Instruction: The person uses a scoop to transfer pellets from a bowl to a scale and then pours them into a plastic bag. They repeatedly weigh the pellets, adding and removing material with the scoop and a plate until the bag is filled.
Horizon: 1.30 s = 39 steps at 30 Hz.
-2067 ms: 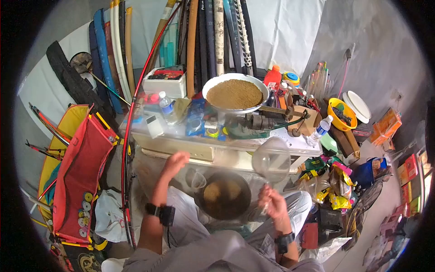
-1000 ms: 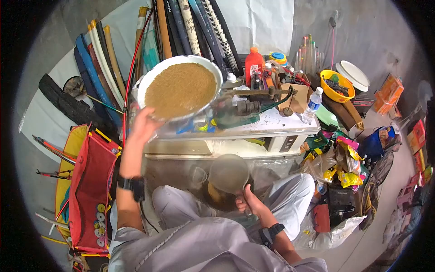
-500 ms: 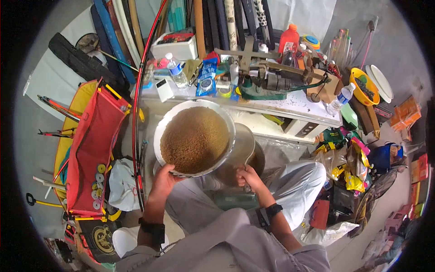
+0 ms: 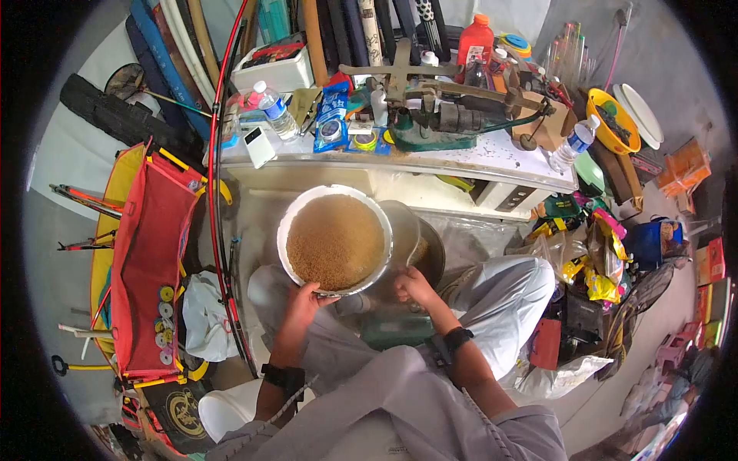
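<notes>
Long upright tubes (image 4: 372,34) lean along the wall behind a crowded white bench (image 4: 530,167). Low in front of it, above the person's lap, is a white-rimmed bowl (image 4: 333,189) filled with brown grains (image 4: 337,242), tipped towards the camera. Its near edge is pinched in the left hand (image 4: 309,300), thumb over the rim, the other fingers mostly hidden. The right hand (image 4: 416,287) is curled closed around the handle of a see-through scoop (image 4: 404,230) (its head is blurred, and I can't tell whether it touches the bowl). Just beyond the scoop sits a dark pan (image 4: 437,265), partly covered. Farther out, the bench carries a green-based scale (image 4: 434,141) and two water bottles (image 4: 575,144); a red bag (image 4: 154,257) stands to the left.
</notes>
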Available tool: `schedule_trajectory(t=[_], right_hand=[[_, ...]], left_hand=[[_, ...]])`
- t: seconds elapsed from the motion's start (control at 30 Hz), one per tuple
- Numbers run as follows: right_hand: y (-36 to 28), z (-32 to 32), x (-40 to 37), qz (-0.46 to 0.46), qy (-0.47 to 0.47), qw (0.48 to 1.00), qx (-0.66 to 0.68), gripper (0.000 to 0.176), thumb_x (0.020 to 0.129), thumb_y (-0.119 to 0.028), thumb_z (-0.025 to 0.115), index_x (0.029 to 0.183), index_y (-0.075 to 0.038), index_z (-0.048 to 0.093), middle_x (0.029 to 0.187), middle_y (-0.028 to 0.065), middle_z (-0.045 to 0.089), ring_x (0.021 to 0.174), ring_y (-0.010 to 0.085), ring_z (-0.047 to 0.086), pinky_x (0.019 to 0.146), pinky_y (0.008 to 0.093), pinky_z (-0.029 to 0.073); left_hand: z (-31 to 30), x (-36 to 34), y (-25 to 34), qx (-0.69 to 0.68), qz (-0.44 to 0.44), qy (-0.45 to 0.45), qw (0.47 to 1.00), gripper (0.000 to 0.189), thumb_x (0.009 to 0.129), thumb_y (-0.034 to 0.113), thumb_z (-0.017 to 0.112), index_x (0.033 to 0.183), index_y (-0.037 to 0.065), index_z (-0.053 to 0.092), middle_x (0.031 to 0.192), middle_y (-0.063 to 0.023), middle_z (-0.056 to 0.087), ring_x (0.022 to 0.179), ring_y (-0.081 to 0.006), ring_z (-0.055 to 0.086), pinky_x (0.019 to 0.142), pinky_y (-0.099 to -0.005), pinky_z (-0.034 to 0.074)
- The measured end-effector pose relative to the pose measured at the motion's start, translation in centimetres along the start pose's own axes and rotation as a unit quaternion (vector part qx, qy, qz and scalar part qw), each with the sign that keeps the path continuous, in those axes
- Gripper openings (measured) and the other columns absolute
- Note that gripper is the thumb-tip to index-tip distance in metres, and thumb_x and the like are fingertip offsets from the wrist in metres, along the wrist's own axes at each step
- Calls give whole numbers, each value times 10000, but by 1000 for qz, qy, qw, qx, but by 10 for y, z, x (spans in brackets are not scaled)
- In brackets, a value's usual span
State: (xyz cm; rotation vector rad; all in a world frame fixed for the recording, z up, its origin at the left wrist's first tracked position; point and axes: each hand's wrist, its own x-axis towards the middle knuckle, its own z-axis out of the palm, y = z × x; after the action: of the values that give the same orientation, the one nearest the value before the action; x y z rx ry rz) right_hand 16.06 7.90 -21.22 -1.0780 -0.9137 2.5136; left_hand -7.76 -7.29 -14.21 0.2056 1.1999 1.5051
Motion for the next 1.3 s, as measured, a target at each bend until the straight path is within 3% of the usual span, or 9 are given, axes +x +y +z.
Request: schedule_trajectory(t=[0.23,0.33,0.4,0.6,0.83,0.9,1.13,1.2,1.3], right_hand=[[13,-3,10,12,16,999,-46,426,825,-51,461,1220,7,310,691,44,448,504,130,405,431,280,347],[20,-7,12,6,29,997,-66,354,827,-59,466,1155,12,354,691,46,453,505,132,416,425,283,353],[25,-12,15,-22,54,995,-85,248,824,-77,478,1039,15,395,683,56,471,506,143,448,419,294,374],[35,-19,19,-32,94,988,-115,170,789,-33,460,942,-15,389,653,70,445,466,147,431,392,286,343],[39,-24,24,-49,106,979,-168,183,789,-41,464,967,-2,442,643,51,471,475,141,456,395,290,366],[39,-26,25,-50,105,974,-194,171,789,-49,469,948,12,454,642,54,491,484,146,479,404,295,387],[51,-32,33,-81,112,967,-214,159,795,-100,503,883,25,460,653,72,521,501,162,510,423,301,422],[52,-33,32,-77,128,953,-265,175,797,-126,521,857,27,464,641,79,535,503,170,528,433,309,437],[51,-31,31,-104,154,938,-293,219,792,-164,536,803,48,483,564,121,555,468,229,568,423,358,453]], left_hand=[[-6,17,-17,28,9,-27,999,499,830,112,494,1285,-7,327,1226,-167,473,1086,-315,518,824,-463,526],[-7,18,-21,43,-2,-25,999,487,834,105,479,1282,-12,330,1226,-170,472,1087,-318,516,832,-472,521],[-12,25,-29,-23,-32,-4,999,611,786,13,476,1328,68,200,1239,-169,410,1068,-343,516,716,-488,569],[13,19,-26,28,-25,25,999,575,811,19,468,1329,85,227,1273,-167,406,1107,-368,485,765,-541,535],[27,25,-25,98,-21,36,994,588,822,22,452,1337,127,186,1298,-165,357,1135,-355,460,770,-521,541],[30,25,-22,102,-27,9,994,697,811,-16,423,1345,110,-7,1324,-196,232,1167,-384,404,757,-512,553],[25,31,-31,108,-53,1,993,691,815,-22,409,1319,105,-46,1322,-213,215,1173,-388,394,776,-512,546],[33,30,-37,130,-47,69,988,650,819,-1,421,1344,133,62,1311,-192,294,1143,-377,440,764,-513,549],[45,25,-38,146,-49,84,984,659,811,-20,411,1333,118,34,1311,-203,262,1151,-383,423,768,-513,549]])
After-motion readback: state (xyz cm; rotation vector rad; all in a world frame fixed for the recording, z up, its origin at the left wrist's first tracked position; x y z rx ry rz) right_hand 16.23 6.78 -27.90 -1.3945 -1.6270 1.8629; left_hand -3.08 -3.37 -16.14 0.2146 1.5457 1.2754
